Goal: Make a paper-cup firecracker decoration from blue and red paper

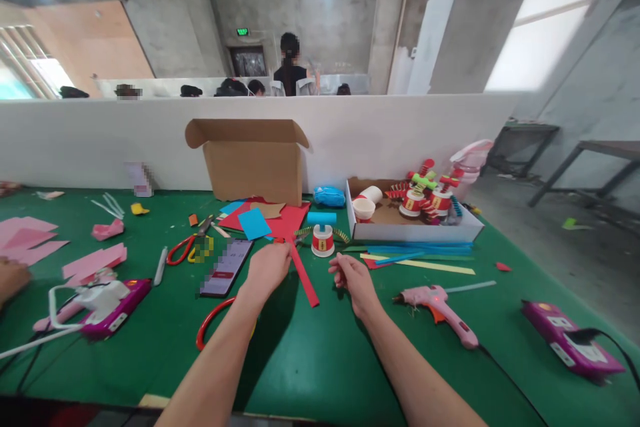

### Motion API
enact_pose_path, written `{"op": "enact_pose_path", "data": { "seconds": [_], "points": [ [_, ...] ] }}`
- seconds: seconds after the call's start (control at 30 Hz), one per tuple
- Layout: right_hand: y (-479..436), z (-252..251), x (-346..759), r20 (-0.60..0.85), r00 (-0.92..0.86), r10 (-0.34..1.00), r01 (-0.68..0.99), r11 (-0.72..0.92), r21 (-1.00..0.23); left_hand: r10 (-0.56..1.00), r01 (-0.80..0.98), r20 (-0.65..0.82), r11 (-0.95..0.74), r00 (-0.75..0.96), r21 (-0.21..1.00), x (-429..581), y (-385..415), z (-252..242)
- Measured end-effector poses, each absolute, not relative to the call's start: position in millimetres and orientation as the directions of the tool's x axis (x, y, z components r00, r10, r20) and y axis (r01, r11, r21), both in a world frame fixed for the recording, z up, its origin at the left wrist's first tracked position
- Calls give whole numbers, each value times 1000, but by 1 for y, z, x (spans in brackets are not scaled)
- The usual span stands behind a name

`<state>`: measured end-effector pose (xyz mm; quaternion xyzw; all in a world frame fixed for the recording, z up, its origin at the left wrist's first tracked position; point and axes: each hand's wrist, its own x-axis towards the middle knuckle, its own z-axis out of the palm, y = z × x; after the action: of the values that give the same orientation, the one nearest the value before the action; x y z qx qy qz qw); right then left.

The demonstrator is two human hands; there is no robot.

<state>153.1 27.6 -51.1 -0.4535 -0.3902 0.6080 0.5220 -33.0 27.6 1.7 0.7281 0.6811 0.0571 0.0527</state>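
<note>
Green worktop (320,360) w/ a white wall behind it & a brown box (253,160) standing open. My left hand (267,268) has its fingers pinching the top end of a long red paper strip (305,275), so the strip lies slanted between my 2 hands. My right hand (353,277) is just beside it, fingers curled in, pinching nothing I can see (maybe too small to tell). One little paper drum (323,241) sits near, past the strip. One pink glue gun (440,310) lies to the right, w/ its tip off the paper. Red scissors (183,248) & a phone (227,267) lie left.
</note>
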Motion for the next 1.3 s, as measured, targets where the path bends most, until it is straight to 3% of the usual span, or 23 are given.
{"op": "enact_pose_path", "data": {
  "seconds": [0.1, 0.3, 0.43, 0.57, 0.7, 0.9, 1.0, 1.1, 1.2, 1.3],
  "points": [
    [26, -53, 151, -133, -86, 987, -227, -150, -962, 985, 985, 15, -171, 171, 0, -30, 36, -4],
    [27, -57, 151, -135, -108, 985, -156, -151, -976, 954, 950, -28, -300, 298, -91, -14, 37, -16],
    [29, -56, 154, -163, -108, 981, -194, -181, -964, 932, 941, 137, -339, 335, 5, -18, 23, -16],
    [30, -54, 158, -241, -251, 937, -269, -307, -913, 767, 766, 322, -622, 555, 161, -11, 3, -13],
    [29, -53, 160, -272, -425, 863, -331, -428, -841, 650, 661, 348, -743, 676, 105, 6, -6, -15],
    [32, -56, 161, -243, -332, 912, -342, -356, -870, 653, 670, 259, -742, 712, 31, 15, -3, -21],
    [33, -56, 161, -264, -273, 925, -344, -350, -871, 653, 637, 244, -756, 717, 151, 12, 1, -19],
    [34, -55, 160, -263, -211, 941, -372, -326, -869, 734, 597, 313, -675, 603, 434, 7, 10, -14],
    [34, -54, 159, -255, -190, 948, -355, -308, -883, 930, 520, 280, -366, 239, 772, 9, 21, -14],
    [30, -54, 157, -202, -234, 951, -306, -269, -913, 999, 340, 28, -36, 26, 940, 18, 26, -23]
  ]
}}
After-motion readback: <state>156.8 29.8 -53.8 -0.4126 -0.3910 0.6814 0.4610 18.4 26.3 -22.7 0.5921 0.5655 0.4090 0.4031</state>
